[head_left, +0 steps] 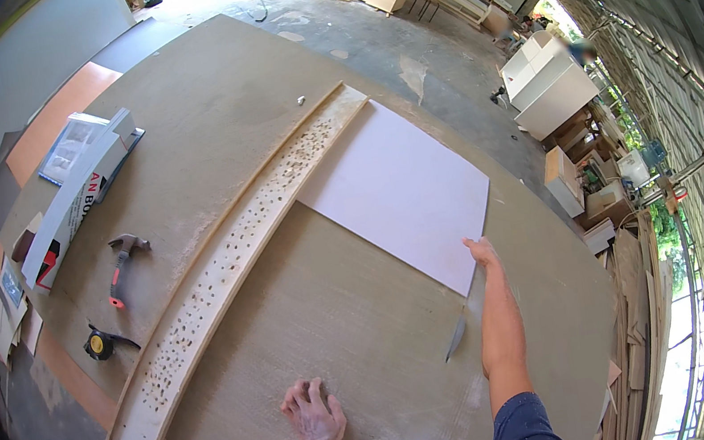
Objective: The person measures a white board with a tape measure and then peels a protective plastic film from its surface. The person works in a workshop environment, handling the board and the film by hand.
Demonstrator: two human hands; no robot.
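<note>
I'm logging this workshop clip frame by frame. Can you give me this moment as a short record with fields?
surface: large brown board used as a workbench
left hand: flat on the board, fingers spread
right hand: touching the near corner of the white panel
middle: long pale strip full of holes
left side: hammer, tape measure, long carton
</note>
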